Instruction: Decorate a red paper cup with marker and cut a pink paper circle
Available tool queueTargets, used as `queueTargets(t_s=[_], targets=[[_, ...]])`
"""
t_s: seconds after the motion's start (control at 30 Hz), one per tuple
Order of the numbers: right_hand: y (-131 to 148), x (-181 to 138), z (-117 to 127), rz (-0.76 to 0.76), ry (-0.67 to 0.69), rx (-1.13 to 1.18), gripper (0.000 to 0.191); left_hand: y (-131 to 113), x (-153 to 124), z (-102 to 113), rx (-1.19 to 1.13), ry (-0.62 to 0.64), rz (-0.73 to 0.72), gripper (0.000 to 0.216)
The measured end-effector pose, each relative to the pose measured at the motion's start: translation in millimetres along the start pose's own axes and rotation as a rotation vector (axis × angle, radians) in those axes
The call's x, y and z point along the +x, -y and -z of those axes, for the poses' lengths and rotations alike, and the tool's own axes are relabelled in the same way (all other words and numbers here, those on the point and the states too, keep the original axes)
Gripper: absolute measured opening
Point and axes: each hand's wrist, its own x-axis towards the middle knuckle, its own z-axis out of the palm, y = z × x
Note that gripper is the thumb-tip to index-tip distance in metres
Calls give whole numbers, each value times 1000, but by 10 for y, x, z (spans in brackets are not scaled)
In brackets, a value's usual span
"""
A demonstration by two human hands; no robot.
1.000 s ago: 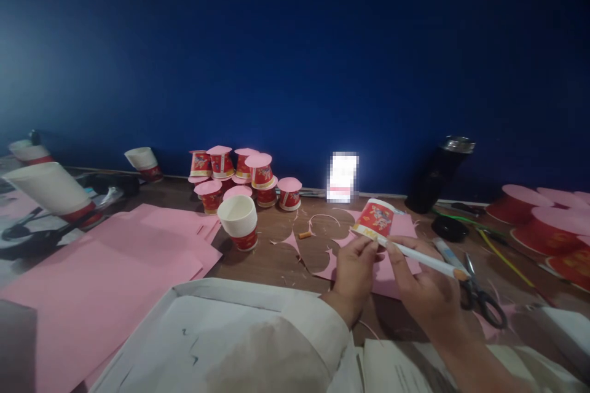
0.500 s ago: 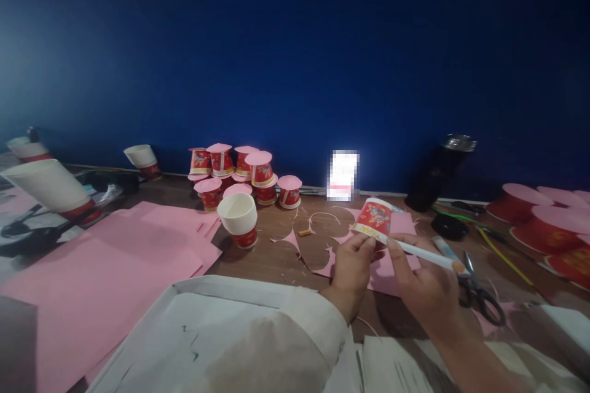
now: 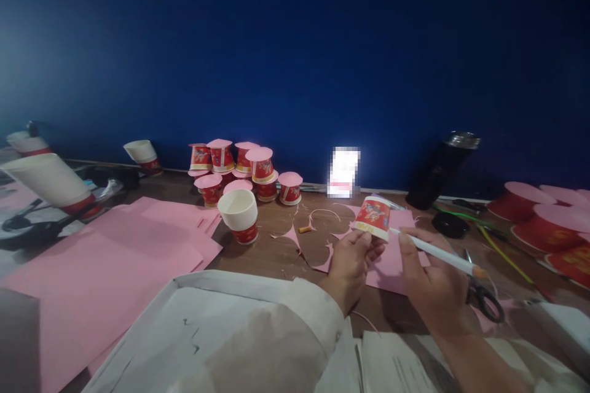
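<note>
My left hand (image 3: pixel 353 264) is closed on the lower edge of a red paper cup (image 3: pixel 373 216) with a printed figure and a pale band. The cup is tilted, upside down, above a pink sheet of paper (image 3: pixel 389 267). In my right hand (image 3: pixel 433 276) is a slim white pen (image 3: pixel 445 253) with an orange end. Its tip points at the cup's right side; whether it touches cannot be made out. Beside the right hand lie dark-handled scissors (image 3: pixel 488 304), partly hidden by it.
Several red cups topped with pink paper discs (image 3: pixel 260 155) are stacked at the back. A white-and-red cup stack (image 3: pixel 238 212) stands nearer. Large pink sheets (image 3: pixel 120 252) spread left. A black flask (image 3: pixel 437 172), its lid (image 3: pixel 449 225) and larger red pieces (image 3: pixel 557 227) are at right.
My right hand has drawn slightly right with the pen, away from the cup's lower edge. The cup has turned a little in my left hand, whose fingers have shifted along its edge.
</note>
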Motion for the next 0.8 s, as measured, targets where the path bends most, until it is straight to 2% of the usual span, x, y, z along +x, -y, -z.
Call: queueTargets(t_s=[0.33, 0.8], targets=[[-4, -18, -41, 91, 60, -21, 22, 39, 14, 15, -6, 47, -23, 43], [-16, -14, -50, 101, 37, -50, 19, 48, 27, 18, 30, 58, -31, 45]])
